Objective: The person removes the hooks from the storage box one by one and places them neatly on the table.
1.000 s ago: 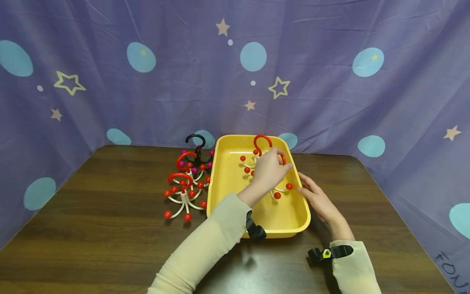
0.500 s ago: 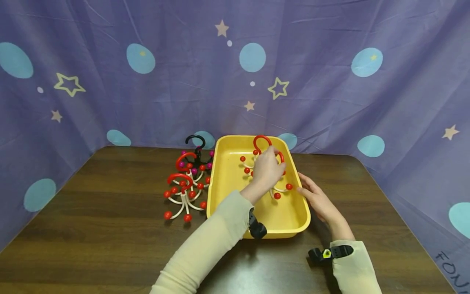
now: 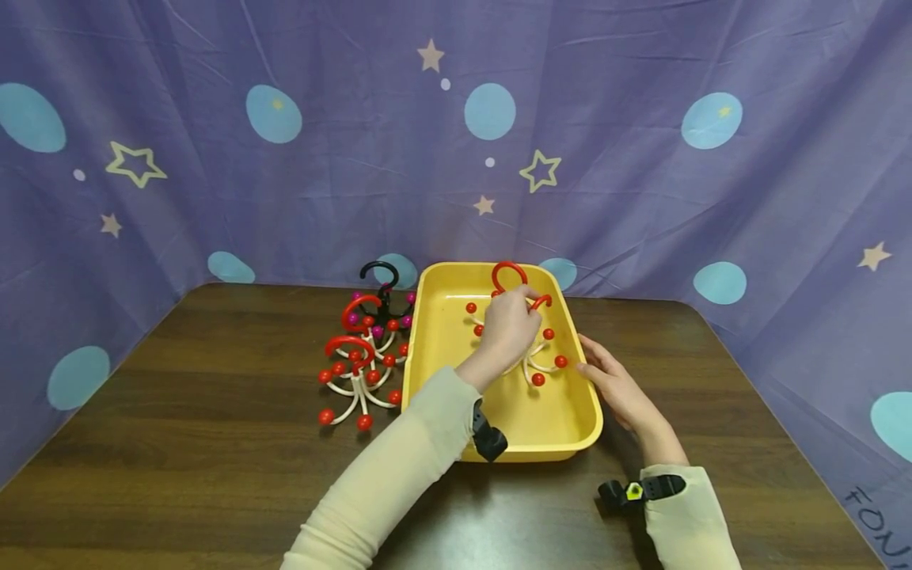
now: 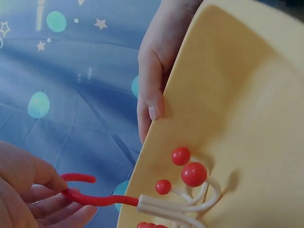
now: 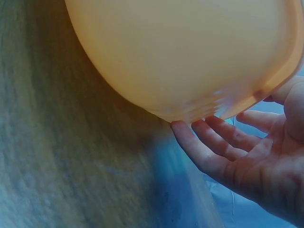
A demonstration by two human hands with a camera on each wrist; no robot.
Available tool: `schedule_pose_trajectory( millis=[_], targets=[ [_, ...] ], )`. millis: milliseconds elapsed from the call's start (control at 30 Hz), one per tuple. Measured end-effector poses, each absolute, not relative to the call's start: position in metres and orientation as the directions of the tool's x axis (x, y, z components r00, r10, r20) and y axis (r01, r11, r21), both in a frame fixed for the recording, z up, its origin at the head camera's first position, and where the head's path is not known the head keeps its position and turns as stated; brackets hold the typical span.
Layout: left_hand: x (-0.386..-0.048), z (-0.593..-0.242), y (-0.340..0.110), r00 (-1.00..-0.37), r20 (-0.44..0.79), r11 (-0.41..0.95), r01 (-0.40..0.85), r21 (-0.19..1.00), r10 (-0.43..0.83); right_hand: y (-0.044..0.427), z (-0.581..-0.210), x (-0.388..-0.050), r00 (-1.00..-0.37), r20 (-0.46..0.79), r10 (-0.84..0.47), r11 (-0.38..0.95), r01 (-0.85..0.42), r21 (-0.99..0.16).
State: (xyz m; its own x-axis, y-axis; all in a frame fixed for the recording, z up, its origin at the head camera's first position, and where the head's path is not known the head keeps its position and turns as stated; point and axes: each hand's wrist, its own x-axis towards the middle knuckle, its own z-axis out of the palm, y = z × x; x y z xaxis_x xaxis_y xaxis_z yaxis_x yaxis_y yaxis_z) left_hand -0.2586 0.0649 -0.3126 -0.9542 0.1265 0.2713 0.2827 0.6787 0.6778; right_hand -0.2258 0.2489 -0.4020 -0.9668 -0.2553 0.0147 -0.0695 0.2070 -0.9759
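Note:
Inside the yellow plastic bin [image 3: 413, 372], my left hand [image 3: 509, 324] pinches the red hook of a hook hanger [image 4: 164, 204] between thumb and fingers. White curved arms with red ball tips spread below that hook, near the bin's right wall. A similar hanger [image 3: 509, 264] is behind it in the bin, partly covered by my hand. At the bin's right side, my right hand [image 3: 627, 392] touches the outer wall with its fingertips. Its thumb rests against the rim, as the left wrist view shows.
Two red-and-white hook hangers [image 3: 359, 384] stand left of the bin, one behind the other. Behind them is a black hanger [image 3: 385, 310] with purple balls. The wooden table [image 3: 214, 396] ends at a purple patterned curtain [image 3: 606, 198].
My left hand has shifted slightly left and nearer, and the red hook it holds has turned. The right hand and the bin have stayed in place.

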Motion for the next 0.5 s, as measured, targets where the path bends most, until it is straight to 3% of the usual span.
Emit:
schedule_pose_trajectory(
  millis=[500],
  targets=[
    [-0.262, -0.293, 0.043, -0.921, 0.332, 0.685, 0.376, 0.624, 0.203, 0.25, -0.404, -0.227, -0.969, 0.003, -0.247, 0.225, -0.06, -0.972]
  ],
)
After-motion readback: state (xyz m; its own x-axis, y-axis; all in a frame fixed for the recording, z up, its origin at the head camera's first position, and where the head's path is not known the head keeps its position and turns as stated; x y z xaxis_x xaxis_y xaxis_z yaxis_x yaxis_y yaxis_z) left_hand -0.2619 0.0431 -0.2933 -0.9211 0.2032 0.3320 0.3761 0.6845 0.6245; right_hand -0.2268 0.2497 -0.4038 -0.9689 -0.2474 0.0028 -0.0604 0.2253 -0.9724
